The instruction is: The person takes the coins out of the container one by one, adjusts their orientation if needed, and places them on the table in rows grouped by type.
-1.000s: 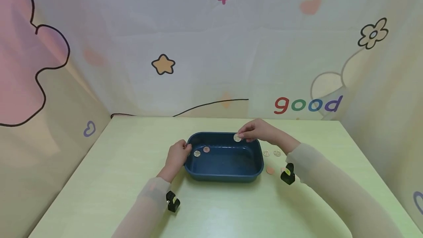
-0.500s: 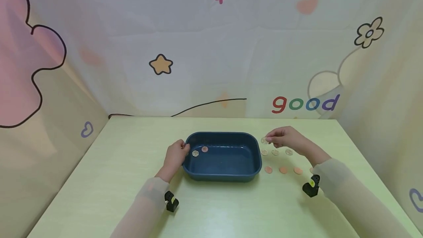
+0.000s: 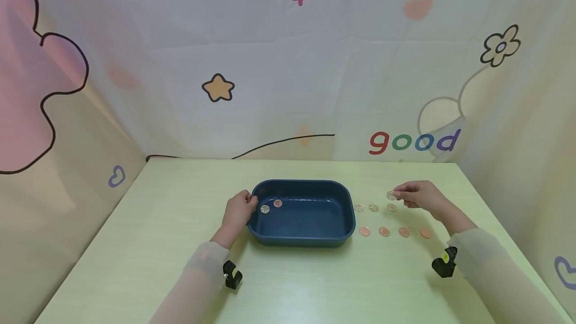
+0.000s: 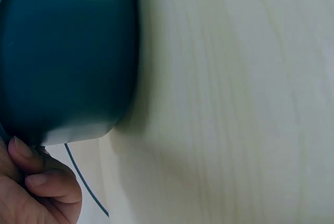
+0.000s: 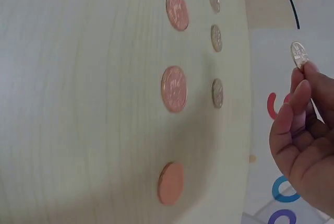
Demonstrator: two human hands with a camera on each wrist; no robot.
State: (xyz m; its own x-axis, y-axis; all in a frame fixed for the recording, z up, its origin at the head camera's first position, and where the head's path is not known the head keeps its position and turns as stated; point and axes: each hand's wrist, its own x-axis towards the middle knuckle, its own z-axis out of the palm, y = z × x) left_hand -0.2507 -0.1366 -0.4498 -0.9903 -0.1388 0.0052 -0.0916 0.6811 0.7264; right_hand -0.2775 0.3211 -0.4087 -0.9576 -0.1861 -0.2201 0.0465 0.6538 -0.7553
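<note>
My left hand (image 3: 238,214) grips the left rim of a dark blue rectangular tub (image 3: 306,241). Inside the tub, near its left end, lie a silver coin (image 3: 265,209) and a copper coin (image 3: 278,203). Thumb and fingers of my right hand (image 3: 418,195) pinch a silver coin (image 3: 391,195), held up over the table to the right of the tub. In the right wrist view this coin (image 5: 299,54) stands on edge at the fingertips. Below the hand is a row of silver coins (image 3: 373,208). The left wrist view has the tub's outer wall (image 4: 68,57) beside curled fingers (image 4: 55,185).
A row of several copper coins (image 3: 404,232) lies on the pale table (image 3: 288,284), in front of the silver row and right of the tub. Printed cloth (image 3: 270,64) hangs behind the table and along both sides.
My right hand has moved right from over the tub to above the coin rows, still pinching the silver coin. The left hand keeps its grip on the tub.
</note>
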